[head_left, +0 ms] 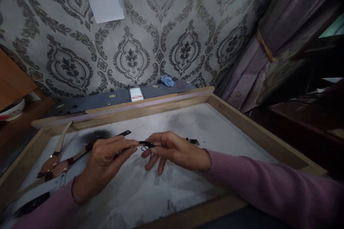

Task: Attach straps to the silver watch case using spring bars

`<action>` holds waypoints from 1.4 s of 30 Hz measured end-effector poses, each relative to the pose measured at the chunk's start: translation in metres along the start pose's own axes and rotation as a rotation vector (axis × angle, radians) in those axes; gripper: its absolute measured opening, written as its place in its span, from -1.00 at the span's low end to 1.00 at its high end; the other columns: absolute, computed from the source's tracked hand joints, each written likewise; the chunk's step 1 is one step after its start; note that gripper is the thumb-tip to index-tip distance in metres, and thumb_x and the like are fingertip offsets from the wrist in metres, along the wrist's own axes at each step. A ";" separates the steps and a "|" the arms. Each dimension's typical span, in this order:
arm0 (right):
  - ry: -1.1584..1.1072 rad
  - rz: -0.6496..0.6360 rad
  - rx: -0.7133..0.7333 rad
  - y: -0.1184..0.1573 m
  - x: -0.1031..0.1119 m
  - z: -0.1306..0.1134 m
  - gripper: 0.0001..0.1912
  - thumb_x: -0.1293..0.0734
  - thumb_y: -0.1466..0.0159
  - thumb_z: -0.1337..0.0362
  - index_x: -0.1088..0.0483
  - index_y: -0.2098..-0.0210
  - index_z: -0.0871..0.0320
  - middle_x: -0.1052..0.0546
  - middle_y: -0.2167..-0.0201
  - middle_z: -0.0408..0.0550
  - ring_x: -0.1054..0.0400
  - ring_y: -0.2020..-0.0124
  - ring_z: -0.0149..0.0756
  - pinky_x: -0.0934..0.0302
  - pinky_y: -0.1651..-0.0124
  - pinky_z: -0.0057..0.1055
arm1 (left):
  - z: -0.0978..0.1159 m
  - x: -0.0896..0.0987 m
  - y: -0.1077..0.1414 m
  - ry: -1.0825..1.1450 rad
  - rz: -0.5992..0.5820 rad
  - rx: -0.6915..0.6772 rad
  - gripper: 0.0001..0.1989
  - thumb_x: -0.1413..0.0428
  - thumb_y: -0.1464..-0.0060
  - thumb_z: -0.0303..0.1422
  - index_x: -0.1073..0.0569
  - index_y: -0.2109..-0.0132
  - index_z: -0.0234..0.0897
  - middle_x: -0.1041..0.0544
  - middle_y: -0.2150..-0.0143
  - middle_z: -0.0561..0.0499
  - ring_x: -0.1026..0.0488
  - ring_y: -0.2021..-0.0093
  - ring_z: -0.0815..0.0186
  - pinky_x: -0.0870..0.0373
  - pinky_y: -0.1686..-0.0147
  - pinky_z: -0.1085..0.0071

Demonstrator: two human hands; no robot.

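Over the tray, my left hand (107,155) pinches one end of a narrow black strap (145,144), which looks like a watch strap. My right hand (172,150) grips the strap's other end between thumb and forefinger, its lower fingers spread beneath. A small dark loop (144,149) shows beside the right fingertips. Behind my left hand a dark strap end with a hole (126,133) sticks out; what it belongs to is hidden. Left of that hand lie two rose-gold wristwatches, one farther left (50,164) and one closer (61,167), both with light straps.
A wooden-framed tray (242,136) with a pale, smudged bottom surrounds the work. A knife-like tool with a black handle (32,203) lies at lower left. A small black piece (192,141) rests behind my right hand. A blue crumpled cloth (167,81) sits by the wall.
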State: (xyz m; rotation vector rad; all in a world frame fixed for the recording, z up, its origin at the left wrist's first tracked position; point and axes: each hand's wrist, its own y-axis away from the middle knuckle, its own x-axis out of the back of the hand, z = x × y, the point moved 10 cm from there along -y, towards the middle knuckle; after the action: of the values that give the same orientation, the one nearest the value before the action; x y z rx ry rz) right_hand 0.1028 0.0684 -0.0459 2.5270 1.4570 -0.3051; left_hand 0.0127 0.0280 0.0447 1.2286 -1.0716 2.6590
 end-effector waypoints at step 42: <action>0.681 0.073 0.213 0.004 -0.014 -0.018 -0.64 -0.05 -0.41 0.09 -0.30 0.26 0.21 -0.29 0.46 -0.14 -0.17 0.43 -0.39 -0.13 0.31 -0.42 | -0.031 -0.043 0.016 0.423 -0.138 0.425 -0.89 -0.06 -0.19 -0.33 -0.37 0.14 -0.22 -0.43 0.24 0.04 -0.37 0.26 0.33 -0.30 0.31 0.48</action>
State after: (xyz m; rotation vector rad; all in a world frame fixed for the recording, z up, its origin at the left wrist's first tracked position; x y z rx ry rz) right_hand 0.1006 0.0600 -0.0242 3.0199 1.5903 0.4917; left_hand 0.0167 0.0448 -0.0078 0.6780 -0.3636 2.9268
